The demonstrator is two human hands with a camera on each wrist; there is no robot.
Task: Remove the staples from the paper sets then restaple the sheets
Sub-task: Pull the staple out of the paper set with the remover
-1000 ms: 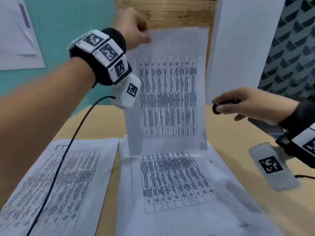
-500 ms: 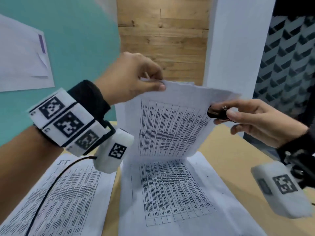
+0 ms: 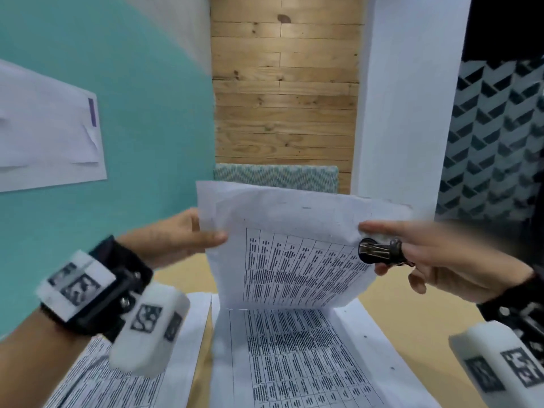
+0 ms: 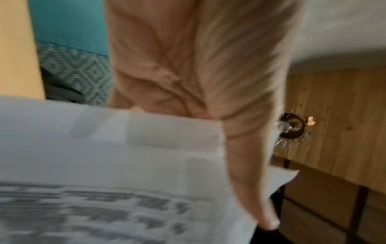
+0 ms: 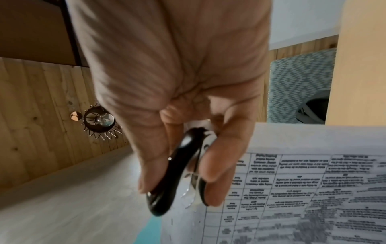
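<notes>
Paper set (image 3: 294, 248) is held upright above the table (image 3: 391, 307). Left hand (image 3: 173, 238) pinches its left edge; right hand (image 3: 435, 257) grips a black staple remover (image 3: 379, 251), one finger touching the sheet's right edge.

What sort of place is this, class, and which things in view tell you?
Probably an office or study room: printed table sheets on a wooden desk, a paper on the teal wall, a patterned chair back.

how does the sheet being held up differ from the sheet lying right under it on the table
The held sheet is lifted and curved in the air; the flat sheet lies on the table. The held sheet is pinched by the left hand and the right hand, which also grips a black staple remover; the flat sheet is untouched. Both are white with printed tables.
</notes>
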